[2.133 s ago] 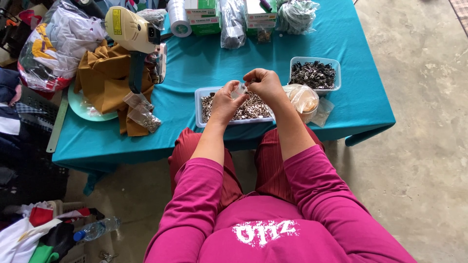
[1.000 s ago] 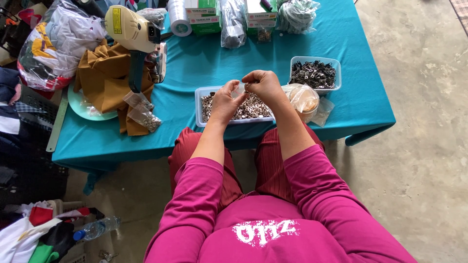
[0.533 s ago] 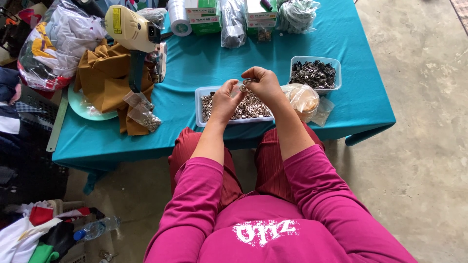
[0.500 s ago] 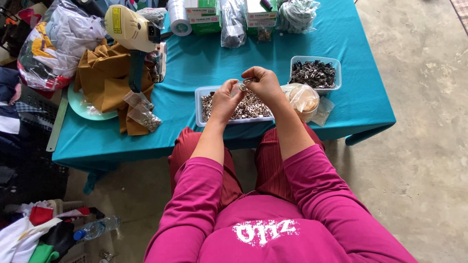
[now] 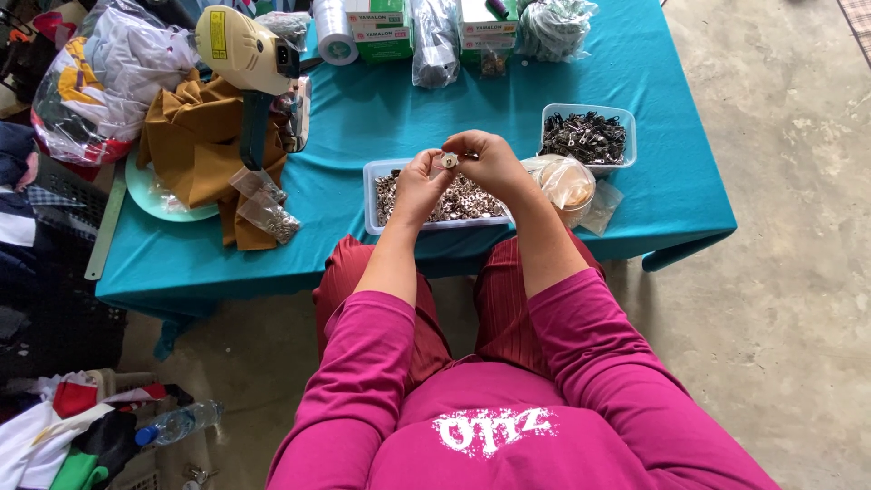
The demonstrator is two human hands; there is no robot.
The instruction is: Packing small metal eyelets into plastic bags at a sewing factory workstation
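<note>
Here the left hand [image 5: 419, 184] and right hand [image 5: 490, 163] pinch a small metal ring [image 5: 449, 161] between fingertips; tray [image 5: 370, 195] beneath

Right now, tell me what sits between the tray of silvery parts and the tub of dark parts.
In the head view, a clear bag of pale contents lies between the tray and the tub; the right hand partly covers it.

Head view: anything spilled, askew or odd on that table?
Nothing spilled. Both hands, left hand and right hand, hold a small metal piece over the clear tray of silvery parts; the tray of dark parts sits upright. Only oddity: brown cloth heaped over the green plate.
</note>
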